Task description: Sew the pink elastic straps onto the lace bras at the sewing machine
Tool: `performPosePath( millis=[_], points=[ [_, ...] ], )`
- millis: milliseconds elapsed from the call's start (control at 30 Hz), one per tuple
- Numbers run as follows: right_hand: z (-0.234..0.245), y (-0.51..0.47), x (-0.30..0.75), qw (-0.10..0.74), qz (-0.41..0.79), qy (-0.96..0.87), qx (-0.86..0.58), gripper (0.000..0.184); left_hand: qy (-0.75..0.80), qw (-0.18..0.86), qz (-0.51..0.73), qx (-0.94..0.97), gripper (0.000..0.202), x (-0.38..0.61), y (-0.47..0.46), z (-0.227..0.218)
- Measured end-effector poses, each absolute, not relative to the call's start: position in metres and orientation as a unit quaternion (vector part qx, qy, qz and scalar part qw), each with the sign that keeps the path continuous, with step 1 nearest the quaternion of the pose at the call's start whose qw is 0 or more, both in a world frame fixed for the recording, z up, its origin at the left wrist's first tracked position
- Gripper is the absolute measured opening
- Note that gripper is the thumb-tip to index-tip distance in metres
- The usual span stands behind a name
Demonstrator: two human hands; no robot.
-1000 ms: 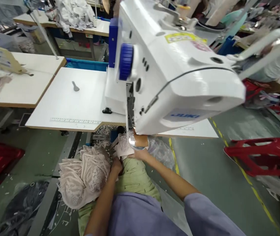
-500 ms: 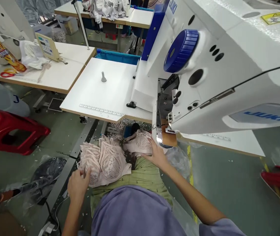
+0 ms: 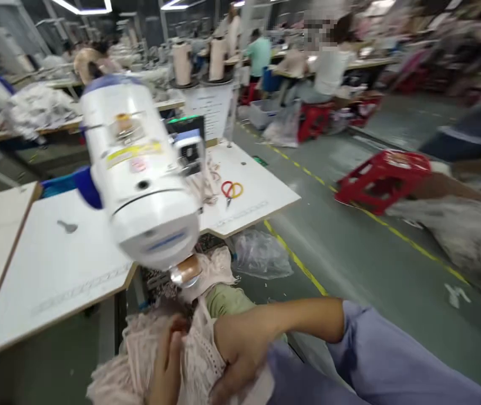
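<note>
A stack of pale pink lace bras [image 3: 128, 360] lies in my lap, smeared by motion. My left hand [image 3: 166, 360] is in among them, its fingers curled against the lace. From the right, my right hand [image 3: 242, 343] is closed over the nearest bra [image 3: 202, 354], its fingertips bent down on the cup. Another pink bra [image 3: 217, 267] hangs over my knee beside the sewing machine's metal arm end [image 3: 185, 273]. The fingers' undersides are hidden by fabric.
The white sewing machine [image 3: 139, 169] stands over the white tabletop [image 3: 71, 253]. Scissors [image 3: 232, 191] with red and yellow handles lie on its right part. A red stool [image 3: 383, 174] and clear plastic bag [image 3: 261, 253] are on the floor. Other people sit at machines behind.
The view has swung right and up. My right hand has left the bra at the machine and come to the stack in my lap. My left hand has moved further in among the bras.
</note>
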State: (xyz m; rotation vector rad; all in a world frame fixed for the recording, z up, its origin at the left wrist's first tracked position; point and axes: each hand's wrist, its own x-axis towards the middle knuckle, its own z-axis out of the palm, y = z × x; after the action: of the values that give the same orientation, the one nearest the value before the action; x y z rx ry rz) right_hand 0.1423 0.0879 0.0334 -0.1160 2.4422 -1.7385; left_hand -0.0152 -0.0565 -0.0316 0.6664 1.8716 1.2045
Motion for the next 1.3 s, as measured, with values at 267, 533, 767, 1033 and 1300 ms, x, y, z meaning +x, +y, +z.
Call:
performPosePath(
  millis=[267, 533, 767, 1033, 1300],
  points=[
    [0.057, 0.203, 0.219, 0.139, -0.595, 0.791, 0.006, 0.027, 0.648, 0.567, 0.477, 0.174, 0.054, 0.034, 0.022, -0.039],
    [0.042, 0.375, 0.139, -0.207, -0.323, 0.773, 0.506, 0.022, 0.684, 0.4, 0.365, 0.489, 0.041, 0.062, 0.03, -0.045],
    [0.04, 0.382, 0.135, -0.26, -0.445, 0.725, 0.457, 0.016, 0.659, 0.192, 0.361, 0.631, 0.029, 0.05, 0.032, -0.023],
    [0.037, 0.25, 0.169, -0.194, -0.759, 0.569, 0.249, 0.03, 0.693, -0.048, 0.274, 0.665, 0.037, 0.024, 0.039, 0.037],
    [0.019, 0.204, 0.156, -0.181, -0.77, 0.581, 0.192, 0.031, 0.797, 0.102, 0.243, 0.544, 0.04, 0.002, 0.032, 0.038]
  ],
)
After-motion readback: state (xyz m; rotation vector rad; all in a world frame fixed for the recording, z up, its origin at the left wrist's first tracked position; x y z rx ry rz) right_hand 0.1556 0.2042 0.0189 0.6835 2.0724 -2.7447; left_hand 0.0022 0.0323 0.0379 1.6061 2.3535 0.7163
